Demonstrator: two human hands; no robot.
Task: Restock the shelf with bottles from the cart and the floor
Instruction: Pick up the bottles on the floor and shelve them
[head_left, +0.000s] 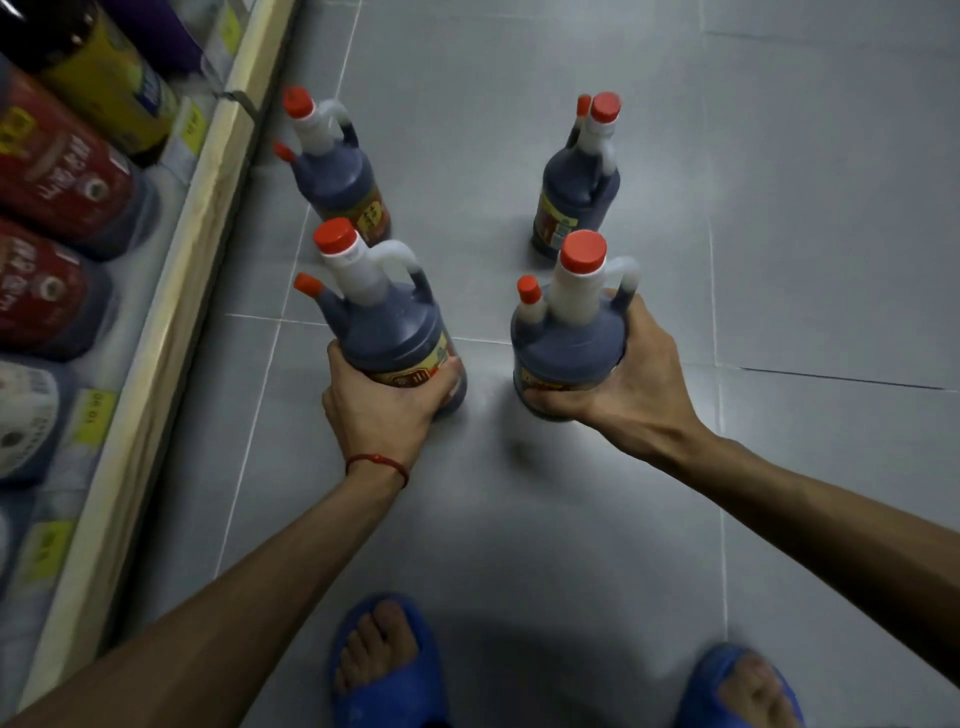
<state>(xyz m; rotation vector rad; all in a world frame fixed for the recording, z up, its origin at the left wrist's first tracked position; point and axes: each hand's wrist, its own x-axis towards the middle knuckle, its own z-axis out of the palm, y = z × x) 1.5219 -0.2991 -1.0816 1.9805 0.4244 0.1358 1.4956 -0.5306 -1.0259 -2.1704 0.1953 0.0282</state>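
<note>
Several dark sauce bottles with red caps and white handled necks stand on the grey tiled floor. My left hand (382, 410) grips the body of the near left bottle (387, 327) from below its shoulder. My right hand (618, 371) grips the near right bottle (563, 332), fingers wrapped around its side and label. Two more bottles stand farther off, the far left bottle (337, 171) close to the shelf edge and the far right bottle (579, 179) alone on the tiles. The shelf (171, 291) runs along the left.
The shelf holds bottles with red labels (57, 176) and a yellow-labelled bottle (104, 78), with yellow price tags (96, 415) along its front. My feet in blue slippers (387, 670) stand at the bottom. Grey floor tiles (805, 208) stretch to the right.
</note>
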